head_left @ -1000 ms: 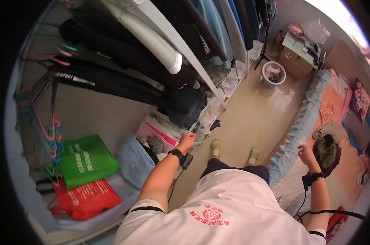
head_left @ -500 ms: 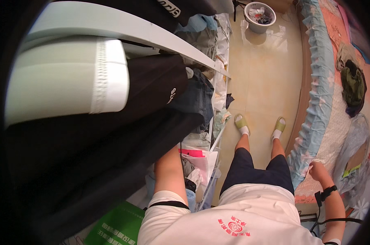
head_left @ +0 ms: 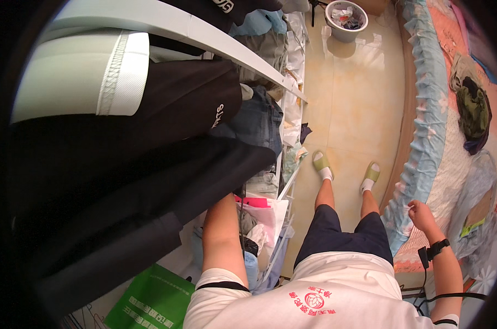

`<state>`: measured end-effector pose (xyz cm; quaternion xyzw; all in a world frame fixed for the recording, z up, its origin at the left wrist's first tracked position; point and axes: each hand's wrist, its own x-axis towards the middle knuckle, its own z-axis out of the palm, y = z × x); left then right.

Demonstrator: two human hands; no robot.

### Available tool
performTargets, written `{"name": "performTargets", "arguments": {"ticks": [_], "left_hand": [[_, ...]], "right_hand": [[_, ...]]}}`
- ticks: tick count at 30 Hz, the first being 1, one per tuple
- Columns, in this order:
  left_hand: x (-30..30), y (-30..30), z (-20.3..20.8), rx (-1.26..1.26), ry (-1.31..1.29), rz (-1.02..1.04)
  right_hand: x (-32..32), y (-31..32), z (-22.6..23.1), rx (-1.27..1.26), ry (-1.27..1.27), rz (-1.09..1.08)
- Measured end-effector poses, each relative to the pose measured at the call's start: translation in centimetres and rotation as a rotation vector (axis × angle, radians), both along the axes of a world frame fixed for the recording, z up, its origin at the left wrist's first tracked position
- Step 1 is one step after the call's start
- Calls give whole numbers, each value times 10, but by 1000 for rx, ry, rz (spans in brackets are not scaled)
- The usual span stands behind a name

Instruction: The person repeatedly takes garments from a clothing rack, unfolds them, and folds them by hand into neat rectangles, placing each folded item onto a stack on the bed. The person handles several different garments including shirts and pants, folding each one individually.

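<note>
My left forearm (head_left: 225, 236) rises beneath hanging dark clothes; the hand itself is hidden behind a black garment (head_left: 204, 170). Above that garment hang another black one with white lettering (head_left: 177, 90) and a pale garment with a white hem (head_left: 132, 74). My right hand (head_left: 422, 215) hovers beside the bed's pale-blue ruffled edge (head_left: 424, 148). Its fingers are loosely bent and somewhat apart, with nothing visible in them. A black band with a small device (head_left: 436, 251) circles that wrist.
A white rack bar (head_left: 226, 46) crosses the upper left. Folded jeans (head_left: 259, 118) and bags fill the shelves. A green bag (head_left: 149, 301) sits lower left. Ahead, a bucket (head_left: 345, 22) stands on the tiled floor (head_left: 352, 104). Dark green clothing (head_left: 472, 118) and clear plastic lie on the bed.
The hanging clothes have shifted, the pale hem moving up and left, and more of the lower black garment's edge shows. My right hand has risen slightly to the left.
</note>
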<state>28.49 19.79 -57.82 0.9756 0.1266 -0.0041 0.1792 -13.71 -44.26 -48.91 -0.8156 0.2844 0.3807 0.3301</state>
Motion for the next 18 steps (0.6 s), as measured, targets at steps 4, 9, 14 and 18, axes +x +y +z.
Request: {"name": "performTargets", "arguments": {"ticks": [4,9,14,18], "left_hand": [[-3,-11,15,-13,-27,-34],[-3,-20,36,-33,-59,-69],[-4,-22,66,-40,-87,-109],[-10,-32,85,-44,-103,-164]], "right_hand": [[2,-7,7,11,6,-51],[-13,-11,15,-10,27,-33],[-19,-7,18,14,9,-26],[-13,-5,9,23,-9,-10]]}}
